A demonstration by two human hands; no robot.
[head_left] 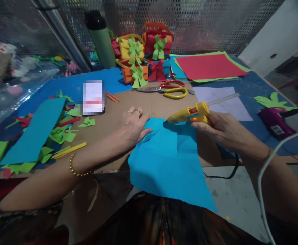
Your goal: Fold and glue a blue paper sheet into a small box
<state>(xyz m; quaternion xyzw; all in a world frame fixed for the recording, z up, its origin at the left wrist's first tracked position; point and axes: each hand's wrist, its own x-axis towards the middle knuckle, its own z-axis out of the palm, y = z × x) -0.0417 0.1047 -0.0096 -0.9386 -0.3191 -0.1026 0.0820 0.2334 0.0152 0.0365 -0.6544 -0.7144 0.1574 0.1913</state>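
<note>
1 yellow glue gun (pixel 189 114), clasped in the right hand (pixel 221 131), nozzle at the blue sheet (pixel 171 153). 1 left hand (pixel 136 126), fingers spread on the sheet's left edge. 2 scissor handles, red and yellow, on cardboard (pixel 154 105) beyond.

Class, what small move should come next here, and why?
Probably ease the yellow glue gun along the far edge of the blue sheet: the right hand holds its tip there, its orange light glows, and the left hand touches the paper.
</note>
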